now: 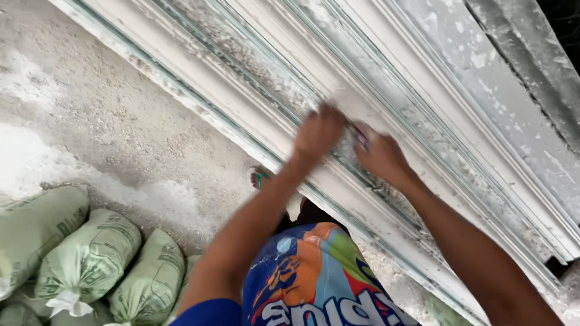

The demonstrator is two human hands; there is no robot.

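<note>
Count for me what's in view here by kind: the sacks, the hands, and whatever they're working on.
Pale green tied sacks: 4 clearly seen, perhaps more cut off at the edges
Hands: 2, the left hand and the right hand, both pressed on the moulding
Long white plaster moulding: 1
Sandalled foot: 1
Total: 8

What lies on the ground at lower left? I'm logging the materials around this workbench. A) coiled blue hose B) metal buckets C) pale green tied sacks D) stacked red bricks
C: several pale green sacks with knotted tops lie piled on the concrete floor, beside the long white moulding that the left hand and right hand press on.
</note>
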